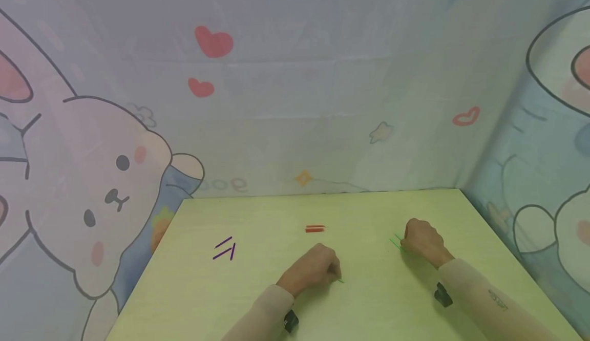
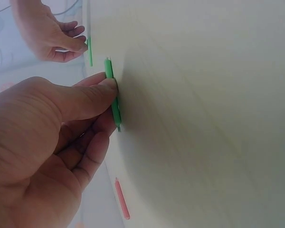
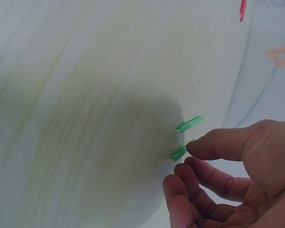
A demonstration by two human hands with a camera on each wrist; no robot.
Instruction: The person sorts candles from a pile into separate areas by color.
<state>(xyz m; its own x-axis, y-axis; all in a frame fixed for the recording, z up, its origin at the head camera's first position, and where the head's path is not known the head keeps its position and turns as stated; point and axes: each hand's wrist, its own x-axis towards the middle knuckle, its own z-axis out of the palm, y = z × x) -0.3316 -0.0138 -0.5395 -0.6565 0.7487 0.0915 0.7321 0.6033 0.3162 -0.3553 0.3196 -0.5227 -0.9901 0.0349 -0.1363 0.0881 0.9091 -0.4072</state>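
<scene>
My left hand (image 1: pixel 313 267) pinches a slim green candle (image 2: pixel 113 95) between thumb and fingers, just above the table; in the head view only the candle's tip shows below the fingers. Farther right, my right hand (image 1: pixel 424 241) has thumb and forefinger at one end of another green candle (image 3: pixel 179 153), which lies low at the tabletop and is partly hidden by the thumb. Beside it lies a further green candle (image 3: pixel 190 124), roughly parallel and apart from the fingers.
Two red candles (image 1: pixel 315 230) lie side by side near the back middle of the table (image 1: pixel 359 310). Three purple candles (image 1: pixel 223 242) lie on the left, one at a different slant. A printed cloth (image 1: pixel 295 141) hangs behind the table.
</scene>
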